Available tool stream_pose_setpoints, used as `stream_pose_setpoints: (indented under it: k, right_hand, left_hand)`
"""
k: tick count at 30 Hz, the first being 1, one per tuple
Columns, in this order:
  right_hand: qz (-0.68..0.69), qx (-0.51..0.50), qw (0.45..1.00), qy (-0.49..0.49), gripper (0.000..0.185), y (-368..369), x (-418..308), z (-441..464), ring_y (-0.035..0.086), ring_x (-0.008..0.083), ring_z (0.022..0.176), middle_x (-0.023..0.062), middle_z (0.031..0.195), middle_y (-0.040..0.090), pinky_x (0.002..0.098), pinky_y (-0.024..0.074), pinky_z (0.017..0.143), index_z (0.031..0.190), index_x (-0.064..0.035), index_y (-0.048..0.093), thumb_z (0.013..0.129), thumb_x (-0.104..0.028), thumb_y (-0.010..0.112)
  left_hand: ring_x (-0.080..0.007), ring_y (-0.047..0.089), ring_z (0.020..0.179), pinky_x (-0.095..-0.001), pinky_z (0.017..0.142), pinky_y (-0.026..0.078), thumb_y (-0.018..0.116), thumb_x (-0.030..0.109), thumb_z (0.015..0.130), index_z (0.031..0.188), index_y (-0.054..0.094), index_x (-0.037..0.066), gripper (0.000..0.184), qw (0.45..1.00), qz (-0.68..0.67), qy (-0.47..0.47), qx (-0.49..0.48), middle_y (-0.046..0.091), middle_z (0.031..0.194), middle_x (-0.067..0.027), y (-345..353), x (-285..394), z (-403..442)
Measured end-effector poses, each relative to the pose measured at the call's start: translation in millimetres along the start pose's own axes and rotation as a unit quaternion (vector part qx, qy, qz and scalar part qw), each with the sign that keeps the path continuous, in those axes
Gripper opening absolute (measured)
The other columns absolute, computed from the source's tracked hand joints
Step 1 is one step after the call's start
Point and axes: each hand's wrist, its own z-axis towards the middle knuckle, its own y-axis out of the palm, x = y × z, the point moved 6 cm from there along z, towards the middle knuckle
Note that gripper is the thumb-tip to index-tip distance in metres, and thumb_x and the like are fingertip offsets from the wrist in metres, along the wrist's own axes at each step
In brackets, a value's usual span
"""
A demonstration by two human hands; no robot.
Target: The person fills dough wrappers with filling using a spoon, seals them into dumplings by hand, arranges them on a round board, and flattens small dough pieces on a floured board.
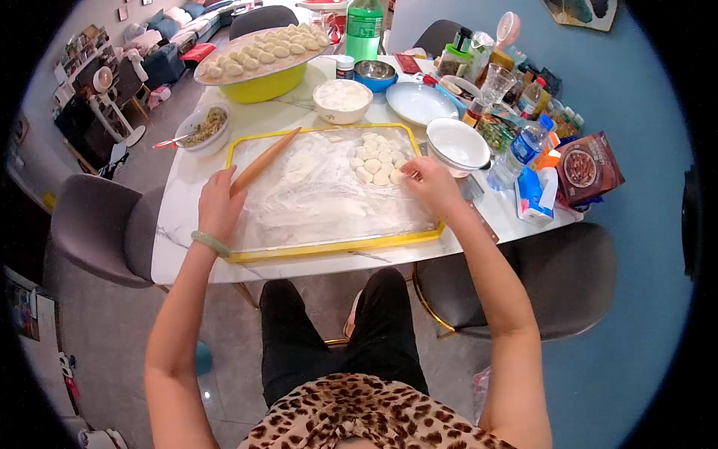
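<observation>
My left hand (pixel 220 198) is closed round the near end of a tapered wooden rolling pin (pixel 266 160), which slants over the left part of a floured board with a yellow rim (pixel 336 243). At the board's right side, my right hand (pixel 432 184) has its fingertips pinched at the edge of a cluster of small flattened dough pieces (pixel 376 159). The piece at those fingertips is partly hidden by them. Loose flour (pixel 303 166) lies in a patch beyond the middle of the board, with more smeared nearer to me.
Behind the board stand a bowl of flour (pixel 342 97) and a tray of dumplings (pixel 262 54) on a green basin (pixel 265 86). A filling bowl (pixel 206 131) is at left. A white bowl (pixel 458 144), water bottle (pixel 523 153) and tissue pack (pixel 534 196) crowd the right.
</observation>
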Motion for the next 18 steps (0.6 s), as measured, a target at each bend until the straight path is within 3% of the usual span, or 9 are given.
stream_pose_setpoints:
  k: [2, 4, 8, 11, 14, 16, 18]
  right_hand:
    - [0.008, -0.007, 1.0, 0.012, 0.016, 9, -6, -3, 0.061, 0.0308, 0.084, 0.014, 0.094, 0.061, 0.0378, 0.0487, 0.075, 0.089, -0.0052, 0.064, 0.077, -0.015, 0.063]
    - [-0.085, 0.022, 0.996, -0.025, 0.016, 9, -25, -5, 0.059, 0.0312, 0.085, 0.0152, 0.096, 0.059, 0.0372, 0.048, 0.076, 0.089, -0.002, 0.063, 0.076, -0.012, 0.061]
    - [-0.141, 0.047, 0.988, -0.045, 0.013, 13, -30, -7, 0.059, 0.0304, 0.084, 0.0118, 0.095, 0.059, 0.0392, 0.0482, 0.075, 0.086, -0.0044, 0.061, 0.075, -0.011, 0.062]
    - [-0.121, 0.002, 0.992, -0.02, 0.012, 17, -32, -16, 0.059, 0.0307, 0.083, 0.0127, 0.094, 0.059, 0.0398, 0.0477, 0.074, 0.085, -0.0043, 0.059, 0.074, -0.01, 0.061]
    - [-0.074, -0.038, 0.996, -0.005, 0.015, 24, -45, -26, 0.058, 0.0315, 0.084, 0.0136, 0.092, 0.058, 0.0391, 0.0478, 0.075, 0.088, -0.0036, 0.06, 0.074, -0.009, 0.062]
    - [0.04, -0.043, 0.998, -0.034, 0.016, 33, -70, -31, 0.058, 0.0321, 0.085, 0.0139, 0.09, 0.058, 0.0385, 0.048, 0.075, 0.089, -0.0035, 0.061, 0.074, -0.009, 0.063]
    - [0.057, -0.051, 0.995, -0.063, 0.016, 52, -82, -27, 0.058, 0.0322, 0.086, 0.0139, 0.09, 0.059, 0.0383, 0.0481, 0.076, 0.089, -0.0034, 0.061, 0.074, -0.009, 0.063]
  left_hand:
    - [-0.0333, 0.05, 0.109, -0.0395, 0.093, 0.041, 0.063, 0.008, 0.079, 0.123, 0.048, 0.002, 0.047, 1.0, -0.03, -0.01, 0.002, 0.053, 0.116, -0.0178, 2, -8, -7]
    - [-0.0309, 0.05, 0.111, -0.0368, 0.095, 0.04, 0.062, 0.008, 0.081, 0.123, 0.049, 0.002, 0.045, 0.995, -0.079, 0.022, 0.05, 0.053, 0.117, -0.0164, -3, -13, -16]
    - [-0.0318, 0.05, 0.11, -0.0369, 0.094, 0.04, 0.061, 0.009, 0.081, 0.119, 0.052, 0.001, 0.04, 0.989, -0.116, 0.007, 0.092, 0.054, 0.117, -0.0164, -17, -26, -28]
    - [-0.0268, 0.051, 0.11, -0.0351, 0.093, 0.04, 0.06, 0.012, 0.083, 0.119, 0.053, 0.003, 0.038, 0.982, -0.148, -0.018, 0.114, 0.055, 0.117, -0.0131, -25, -45, -40]
    - [-0.0197, 0.053, 0.106, -0.0319, 0.089, 0.041, 0.058, 0.011, 0.084, 0.118, 0.055, 0.004, 0.035, 0.95, -0.263, -0.118, 0.117, 0.058, 0.116, -0.0089, -23, -65, -50]
    - [-0.0196, 0.053, 0.106, -0.032, 0.089, 0.041, 0.057, 0.011, 0.084, 0.118, 0.055, 0.004, 0.035, 0.941, -0.285, -0.134, 0.125, 0.058, 0.115, -0.0086, -12, -80, -56]
    - [-0.0195, 0.053, 0.106, -0.0321, 0.088, 0.041, 0.057, 0.011, 0.084, 0.118, 0.055, 0.004, 0.034, 0.932, -0.304, -0.146, 0.134, 0.058, 0.115, -0.0084, -2, -90, -60]
